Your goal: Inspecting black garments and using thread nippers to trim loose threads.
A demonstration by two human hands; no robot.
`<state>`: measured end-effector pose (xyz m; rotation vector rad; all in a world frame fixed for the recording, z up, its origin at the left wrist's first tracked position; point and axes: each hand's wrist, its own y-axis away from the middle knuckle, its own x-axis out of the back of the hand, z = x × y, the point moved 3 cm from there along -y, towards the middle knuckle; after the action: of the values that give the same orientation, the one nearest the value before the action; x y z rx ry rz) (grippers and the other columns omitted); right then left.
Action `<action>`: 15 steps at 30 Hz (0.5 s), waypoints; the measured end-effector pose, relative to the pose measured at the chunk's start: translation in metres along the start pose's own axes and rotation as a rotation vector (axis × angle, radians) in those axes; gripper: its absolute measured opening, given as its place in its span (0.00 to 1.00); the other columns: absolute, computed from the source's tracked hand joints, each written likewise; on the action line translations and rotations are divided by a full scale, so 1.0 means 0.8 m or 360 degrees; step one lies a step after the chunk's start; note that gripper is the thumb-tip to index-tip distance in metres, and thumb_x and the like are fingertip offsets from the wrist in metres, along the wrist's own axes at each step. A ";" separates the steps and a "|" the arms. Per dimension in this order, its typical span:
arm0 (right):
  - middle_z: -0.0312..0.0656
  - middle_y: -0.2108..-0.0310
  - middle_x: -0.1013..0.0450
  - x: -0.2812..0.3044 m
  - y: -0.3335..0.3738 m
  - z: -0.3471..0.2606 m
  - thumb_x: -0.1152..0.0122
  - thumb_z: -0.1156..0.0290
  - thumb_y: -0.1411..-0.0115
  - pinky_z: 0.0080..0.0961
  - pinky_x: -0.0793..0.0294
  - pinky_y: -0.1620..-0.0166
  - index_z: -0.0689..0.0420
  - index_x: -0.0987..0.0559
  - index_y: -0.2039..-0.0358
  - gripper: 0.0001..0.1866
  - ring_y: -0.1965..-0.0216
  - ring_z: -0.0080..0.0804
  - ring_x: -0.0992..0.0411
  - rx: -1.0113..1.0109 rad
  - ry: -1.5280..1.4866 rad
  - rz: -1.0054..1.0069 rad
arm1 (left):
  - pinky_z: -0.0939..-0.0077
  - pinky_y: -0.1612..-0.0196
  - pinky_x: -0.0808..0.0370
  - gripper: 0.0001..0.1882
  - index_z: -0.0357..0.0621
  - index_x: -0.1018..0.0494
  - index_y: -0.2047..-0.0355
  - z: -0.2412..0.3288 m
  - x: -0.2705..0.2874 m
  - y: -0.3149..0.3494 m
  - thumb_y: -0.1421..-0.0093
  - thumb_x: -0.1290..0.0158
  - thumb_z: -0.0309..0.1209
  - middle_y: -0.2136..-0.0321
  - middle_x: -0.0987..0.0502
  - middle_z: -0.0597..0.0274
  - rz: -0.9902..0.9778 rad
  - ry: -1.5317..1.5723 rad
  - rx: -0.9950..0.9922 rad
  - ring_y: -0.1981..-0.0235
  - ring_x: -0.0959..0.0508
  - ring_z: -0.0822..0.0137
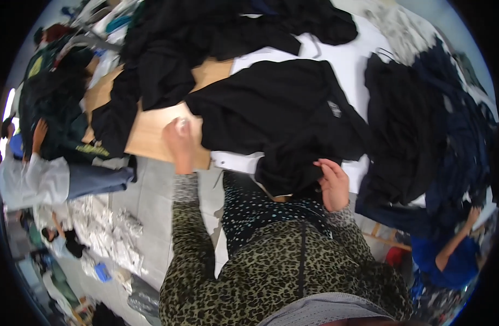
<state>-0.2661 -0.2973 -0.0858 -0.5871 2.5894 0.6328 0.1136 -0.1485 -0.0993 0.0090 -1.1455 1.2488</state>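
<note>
A black garment [276, 98], which looks like a sweatshirt with a small pale print, lies spread on the table in front of me. Its near part hangs over the table edge by my lap. My right hand [334, 185] is at this near part, thumb and fingertips pinched together at the black cloth. Left of the garment, my left hand [180, 144] is closed in a fist above a light wooden board [151, 130]. Something small and whitish shows at the top of that fist; its kind is too blurred to tell.
More black garments [168, 65] are heaped beyond and to the left. Dark clothes [401, 125] hang in folds at the right. White sheeting [353, 70] covers part of the table. A co-worker in a white top [37, 179] stands at the left; another person in blue [445, 255] is at lower right.
</note>
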 end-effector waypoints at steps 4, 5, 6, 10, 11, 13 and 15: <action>0.40 0.57 0.26 0.005 0.002 -0.004 0.49 0.75 0.38 0.21 0.32 0.58 0.61 0.27 0.52 0.13 0.59 0.23 0.30 -0.0045 -0.0047 0.0050 | 0.62 0.60 0.29 0.23 0.30 0.30 0.56 -0.044 -0.030 0.011 0.49 0.40 0.30 0.68 0.26 0.47 -0.0607 -0.0261 0.0028 0.63 0.26 0.52; 0.40 0.56 0.27 0.003 0.004 -0.006 0.49 0.75 0.38 0.21 0.32 0.57 0.61 0.28 0.51 0.14 0.58 0.23 0.30 -0.0056 -0.0051 0.0043 | 0.64 0.63 0.28 0.22 0.30 0.30 0.56 -0.062 -0.029 0.015 0.49 0.40 0.30 0.70 0.24 0.47 -0.0572 -0.0145 0.0147 0.66 0.24 0.53; 0.40 0.55 0.28 0.004 0.005 -0.005 0.49 0.76 0.38 0.20 0.32 0.57 0.60 0.29 0.49 0.16 0.58 0.23 0.30 -0.0064 -0.0065 0.0025 | 0.66 0.66 0.28 0.22 0.29 0.29 0.57 -0.079 -0.031 0.019 0.49 0.40 0.31 0.73 0.23 0.46 -0.0534 -0.0032 0.0268 0.69 0.22 0.54; 0.40 0.54 0.29 0.010 0.011 -0.012 0.49 0.80 0.40 0.21 0.31 0.55 0.59 0.31 0.47 0.19 0.58 0.23 0.30 -0.0030 -0.0099 0.0021 | 0.67 0.68 0.27 0.14 0.30 0.27 0.62 -0.072 -0.023 0.002 0.45 0.45 0.29 0.72 0.23 0.44 -0.0820 -0.0041 0.0468 0.73 0.22 0.55; 0.40 0.54 0.29 0.008 0.013 -0.015 0.49 0.80 0.40 0.21 0.31 0.55 0.59 0.31 0.47 0.19 0.58 0.23 0.30 -0.0030 -0.0101 0.0015 | 0.68 0.69 0.28 0.12 0.30 0.28 0.63 -0.088 -0.018 0.003 0.45 0.46 0.27 0.74 0.24 0.47 -0.0740 0.0054 0.0448 0.75 0.23 0.57; 0.40 0.53 0.29 0.003 0.016 -0.021 0.48 0.79 0.40 0.22 0.30 0.54 0.59 0.31 0.47 0.19 0.57 0.23 0.30 -0.0041 -0.0150 -0.0019 | 0.69 0.74 0.30 0.08 0.31 0.29 0.66 -0.107 -0.007 0.010 0.44 0.50 0.24 0.78 0.27 0.59 -0.0687 0.0358 0.0678 0.79 0.28 0.66; 0.41 0.53 0.29 0.009 0.015 -0.022 0.48 0.79 0.40 0.22 0.30 0.54 0.59 0.31 0.47 0.19 0.57 0.24 0.30 -0.0018 -0.0158 0.0031 | 0.75 0.75 0.32 0.05 0.34 0.30 0.66 -0.025 0.017 0.013 0.44 0.51 0.22 0.77 0.30 0.66 -0.0634 0.1230 0.0938 0.78 0.30 0.73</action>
<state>-0.2828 -0.2984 -0.0705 -0.5212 2.5031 0.6659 0.1180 -0.1237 -0.1056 0.1726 -0.0798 1.0396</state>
